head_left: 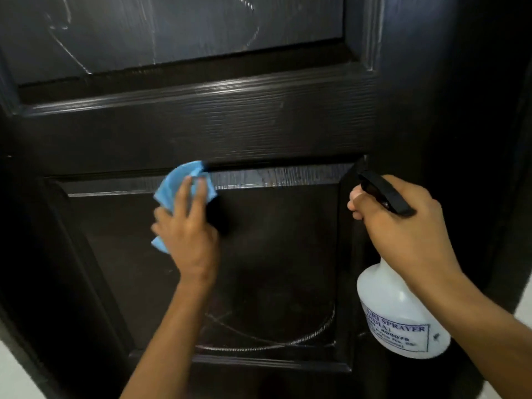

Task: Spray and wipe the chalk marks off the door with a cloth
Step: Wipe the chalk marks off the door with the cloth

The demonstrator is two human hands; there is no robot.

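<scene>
Grainy dark wood door (259, 131) fills the frame; left hand (187, 234) presses a crumpled blue cloth (178, 182) at centre, right hand (403, 226) grips a white plastic spray bottle (397, 315); curved chalk marks (288, 339) below.

Dim, soft picture; glare streaks the door (201, 90).

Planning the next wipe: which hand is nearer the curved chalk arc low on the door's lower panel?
Left. The left hand presses the blue cloth on the panel top, straight above the curved chalk arc. The right hand holds the white spray bottle beyond the panel's right edge.
</scene>
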